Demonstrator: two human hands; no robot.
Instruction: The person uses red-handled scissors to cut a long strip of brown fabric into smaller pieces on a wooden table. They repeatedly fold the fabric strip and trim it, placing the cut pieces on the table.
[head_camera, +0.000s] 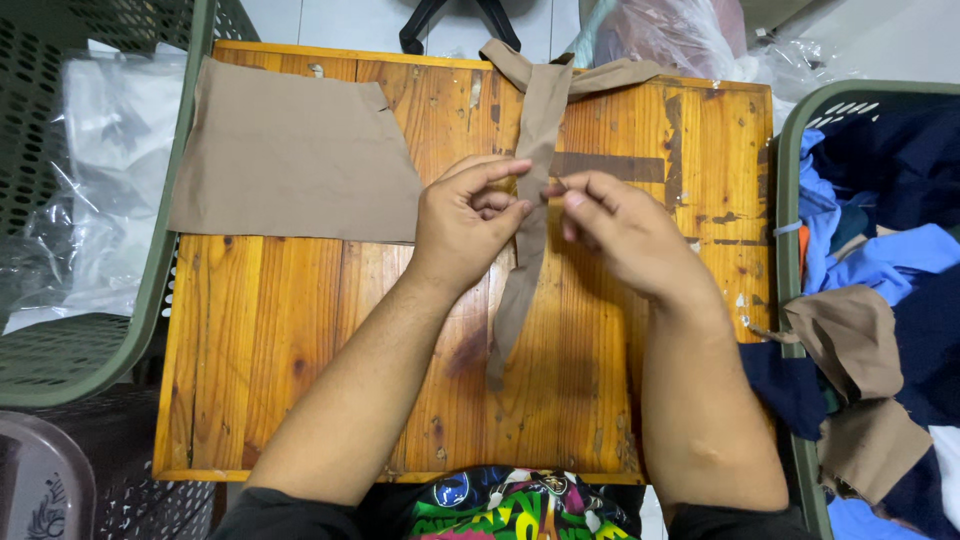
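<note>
- Head view: the left hand (468, 222) pinches a long tan fabric strip (530, 215) between thumb and forefinger, its other fingers curled in. The right hand (618, 232) is closed on the same strip just beside it, fingertips nipping its edge.
- The strip runs from the far edge of the wooden table (300, 330), where its top end is folded over, down between both hands, its loose tail lying on the boards towards the person.
- It looks thin, light and limp, so it should crease and twist easily; a close two-handed pinch at the edge seems the surest hold.
- A flat tan fabric piece (290, 155) lies at the table's far left corner, well apart from the hands.
- A green basket (800, 130) of blue and tan cloth stands to the right.
</note>
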